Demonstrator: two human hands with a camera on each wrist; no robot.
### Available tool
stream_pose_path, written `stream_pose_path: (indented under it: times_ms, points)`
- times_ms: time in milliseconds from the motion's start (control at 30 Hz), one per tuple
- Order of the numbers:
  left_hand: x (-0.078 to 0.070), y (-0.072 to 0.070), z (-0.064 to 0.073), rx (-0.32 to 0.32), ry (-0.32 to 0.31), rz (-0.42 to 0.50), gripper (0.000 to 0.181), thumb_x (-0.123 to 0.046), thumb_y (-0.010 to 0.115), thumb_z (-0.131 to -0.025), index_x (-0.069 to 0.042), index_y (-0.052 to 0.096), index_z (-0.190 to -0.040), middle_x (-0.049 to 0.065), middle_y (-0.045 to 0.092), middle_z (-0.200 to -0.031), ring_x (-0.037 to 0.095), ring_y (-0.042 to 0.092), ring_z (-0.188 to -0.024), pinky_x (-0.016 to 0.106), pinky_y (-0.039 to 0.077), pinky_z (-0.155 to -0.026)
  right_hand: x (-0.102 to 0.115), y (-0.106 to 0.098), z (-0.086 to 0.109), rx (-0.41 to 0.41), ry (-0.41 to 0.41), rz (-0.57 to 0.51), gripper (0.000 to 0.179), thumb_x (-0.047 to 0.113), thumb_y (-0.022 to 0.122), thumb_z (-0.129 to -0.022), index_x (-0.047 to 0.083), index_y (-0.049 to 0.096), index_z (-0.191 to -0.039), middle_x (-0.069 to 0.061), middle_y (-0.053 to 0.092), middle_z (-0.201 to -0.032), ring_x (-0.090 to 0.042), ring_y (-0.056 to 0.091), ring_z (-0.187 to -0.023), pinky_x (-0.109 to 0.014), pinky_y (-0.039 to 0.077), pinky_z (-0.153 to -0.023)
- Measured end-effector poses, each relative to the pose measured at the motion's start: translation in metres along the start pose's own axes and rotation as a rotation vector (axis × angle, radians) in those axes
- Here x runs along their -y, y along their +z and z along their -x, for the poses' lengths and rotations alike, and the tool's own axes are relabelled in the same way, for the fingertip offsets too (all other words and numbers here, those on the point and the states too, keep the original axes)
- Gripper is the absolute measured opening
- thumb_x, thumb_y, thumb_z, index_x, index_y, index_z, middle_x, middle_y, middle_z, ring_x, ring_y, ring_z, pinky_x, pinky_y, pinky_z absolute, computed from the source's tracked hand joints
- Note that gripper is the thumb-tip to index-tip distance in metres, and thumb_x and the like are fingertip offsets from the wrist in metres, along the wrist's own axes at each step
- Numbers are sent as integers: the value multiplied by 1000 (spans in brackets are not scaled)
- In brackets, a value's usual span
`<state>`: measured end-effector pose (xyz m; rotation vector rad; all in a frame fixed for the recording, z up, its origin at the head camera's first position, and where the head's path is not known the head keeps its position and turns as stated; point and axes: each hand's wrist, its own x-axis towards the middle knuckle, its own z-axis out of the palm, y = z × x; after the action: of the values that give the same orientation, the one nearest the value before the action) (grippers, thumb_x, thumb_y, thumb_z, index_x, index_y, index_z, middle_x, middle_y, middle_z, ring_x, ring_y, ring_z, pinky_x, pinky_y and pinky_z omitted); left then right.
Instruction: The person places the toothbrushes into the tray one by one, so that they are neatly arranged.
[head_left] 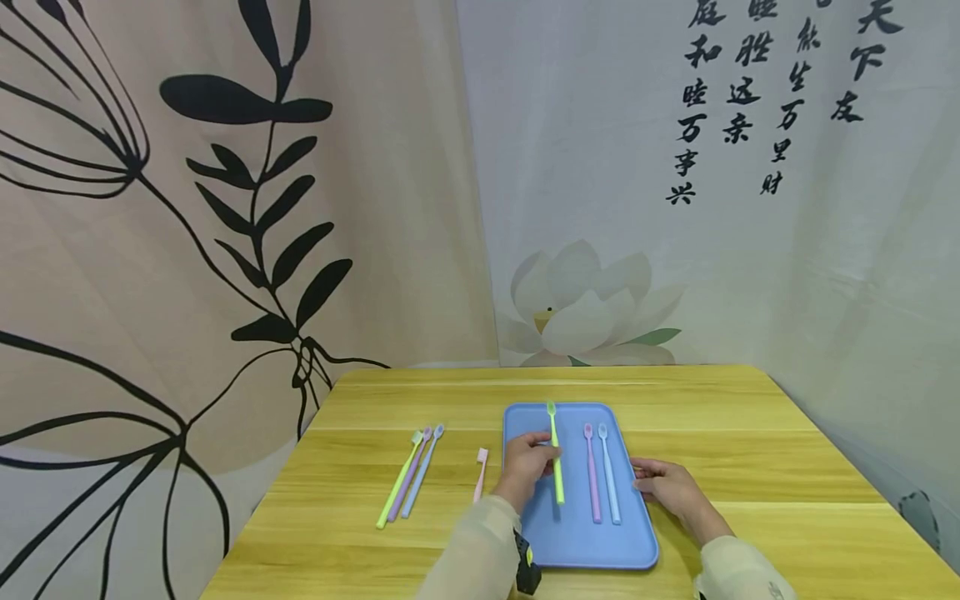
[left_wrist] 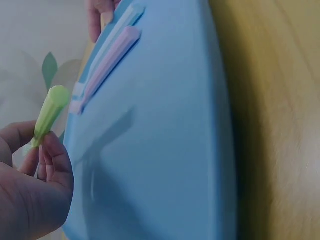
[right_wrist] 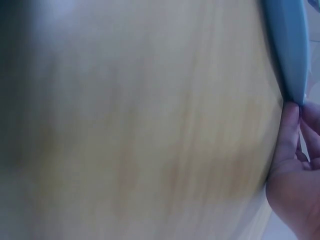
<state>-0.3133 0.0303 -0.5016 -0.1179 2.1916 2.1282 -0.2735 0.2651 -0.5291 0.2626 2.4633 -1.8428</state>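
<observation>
Low in the frame, right of centre, I see the left hand (head_left: 528, 468) pinching a green toothbrush (head_left: 558, 485) over a blue tray (head_left: 577, 552), while the right hand (head_left: 672, 489), partly hidden from me, seems to grip the tray's right edge.

2 Pinches, 1 Held Aloft

From where I stood, 2 sleeved arms (head_left: 474, 554) reached forward, angling inward. The left hand (head_left: 527, 463) hovered, thumb and fingertips drawn together in a pinch. The right hand (head_left: 672, 490) sat lower, its thumb and fingers pinching too.
</observation>
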Motion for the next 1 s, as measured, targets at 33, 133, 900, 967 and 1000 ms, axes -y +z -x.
stream_pose_path:
  times_ms: [33, 133, 900, 967, 1000]
  points:
    - [1, 2, 1, -1, 0, -1, 28, -1, 72, -86, 4, 68, -113, 7, 64, -83, 15, 58, -66, 31, 53, -63, 0, 0, 0, 0, 4, 1, 48, -8, 62, -88, -14, 52, -135, -23, 62, -116, -26, 61, -102, -37, 57, -81]
    - [4, 7, 2, -2, -9, 2, 28, 0, 72, -86, 4, 69, -113, 8, 64, -84, 15, 58, -66, 30, 53, -63, 0, 0, 0, 0, 18, 10, 47, -6, 62, -90, -13, 52, -135, -23, 61, -116, -26, 61, -103, -37, 56, -82]
    - [14, 28, 8, -2, -30, -20, 25, 3, 73, -84, 3, 70, -109, 8, 63, -82, 14, 58, -61, 28, 53, -60, 0, -1, 0, 0, 31, -14, 47, -6, 61, -90, -12, 52, -136, -22, 59, -115, -24, 62, -100, -37, 56, -82]
    - [15, 29, 8, -2, -34, -24, 26, 2, 73, -83, 3, 70, -109, 8, 64, -82, 14, 59, -61, 29, 54, -61, -1, 0, 0, -6, 29, -17, 47, -6, 61, -90, -12, 52, -135, -22, 60, -115, -24, 62, -100, -37, 56, -82]
    - [15, 30, 7, -3, -36, -27, 26, 2, 73, -83, 3, 70, -110, 8, 64, -82, 14, 59, -61, 29, 54, -61, -1, 0, 0, -5, 24, -15, 47, -6, 62, -89, -12, 52, -135, -22, 60, -115, -24, 62, -100, -37, 56, -82]
